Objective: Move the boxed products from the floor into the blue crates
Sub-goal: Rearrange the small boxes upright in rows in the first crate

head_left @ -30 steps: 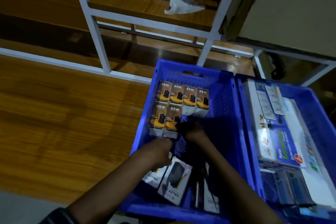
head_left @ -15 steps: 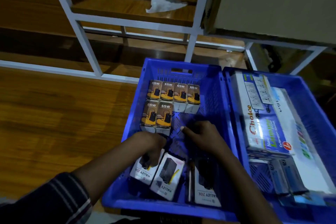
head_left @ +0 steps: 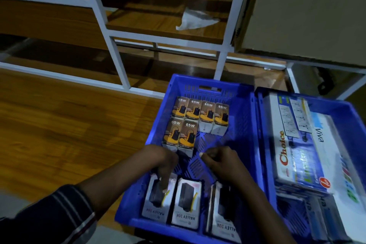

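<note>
Both hands reach into the left blue perforated plastic crate (head_left: pixel 240 117). The left hand (head_left: pixel 165 161) curls downward, fingers touching the leftmost white "Halley 20K" box (head_left: pixel 158 202) at the near wall. The right hand (head_left: pixel 221 161) is loosely closed, empty, over bare crate floor between those boxes and the orange "65W" boxes (head_left: pixel 198 119).

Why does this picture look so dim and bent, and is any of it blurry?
In the head view, light is low, so the shelf frame interior and the left crate floor sit in shadow; the wide-angle lens bows straight rails; the Choice box shows soft glare and smeared print; the left hand and right hand look slightly soft, while the 65W boxes read clearly.
</note>
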{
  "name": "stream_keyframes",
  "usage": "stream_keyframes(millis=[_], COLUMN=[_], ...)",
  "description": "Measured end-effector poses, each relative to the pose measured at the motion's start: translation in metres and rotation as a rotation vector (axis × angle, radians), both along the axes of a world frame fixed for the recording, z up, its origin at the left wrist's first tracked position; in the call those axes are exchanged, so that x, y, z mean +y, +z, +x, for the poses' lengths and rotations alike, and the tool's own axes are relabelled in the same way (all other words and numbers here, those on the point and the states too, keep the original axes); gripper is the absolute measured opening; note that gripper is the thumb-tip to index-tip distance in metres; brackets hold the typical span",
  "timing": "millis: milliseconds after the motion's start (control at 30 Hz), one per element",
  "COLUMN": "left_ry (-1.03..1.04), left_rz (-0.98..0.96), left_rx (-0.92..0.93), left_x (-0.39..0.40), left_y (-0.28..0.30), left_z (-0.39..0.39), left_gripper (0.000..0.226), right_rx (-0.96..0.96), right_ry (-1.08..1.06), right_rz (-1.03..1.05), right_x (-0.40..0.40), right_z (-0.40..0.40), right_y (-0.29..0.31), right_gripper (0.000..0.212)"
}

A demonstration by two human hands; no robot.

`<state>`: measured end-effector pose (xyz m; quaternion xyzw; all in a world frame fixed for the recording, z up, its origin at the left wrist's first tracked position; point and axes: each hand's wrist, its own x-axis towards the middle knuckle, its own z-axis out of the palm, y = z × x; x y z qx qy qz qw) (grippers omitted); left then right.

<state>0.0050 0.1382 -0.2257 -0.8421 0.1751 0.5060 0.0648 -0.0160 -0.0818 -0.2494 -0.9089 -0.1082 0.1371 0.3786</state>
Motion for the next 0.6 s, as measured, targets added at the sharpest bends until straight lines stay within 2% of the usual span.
stream_keyframes(millis=[167,367,467,500,567,600], left_ry=[-0.015,0.103,0.217,0.229,0.261,0.291], left_rz=[-0.054,-0.203,-0.327,-0.362,-0.478,-0.551], left_rx=[-0.052,-0.103,-0.096,-0.110,-0.116,-0.120], left_x=[0.004,0.015,0.022,0.024,0.027,0.029], left_y=[0.023,0.063,0.076,0.078,0.081,0.082], left_z=[0.000,0.019,0.026,0.029,0.034,0.035], left_gripper=[0.068,0.053,0.053,0.051,0.046,0.042], right_rx=[-0.046,0.012,0.142,0.216,0.358,0.390], right_ry=[0.050,0.142,0.224,0.231,0.221,0.211], right_rz=[0.064,0.265,0.381,0.404,0.387,0.352], right_x=[0.007,0.017,0.020,0.020,0.019,0.018], right_z=[-0.005,-0.011,-0.015,-0.016,-0.017,-0.017], right_y=[0.003,0.010,0.017,0.018,0.023,0.024], right_gripper=[0.056,0.052,0.054,0.048,0.036,0.037])
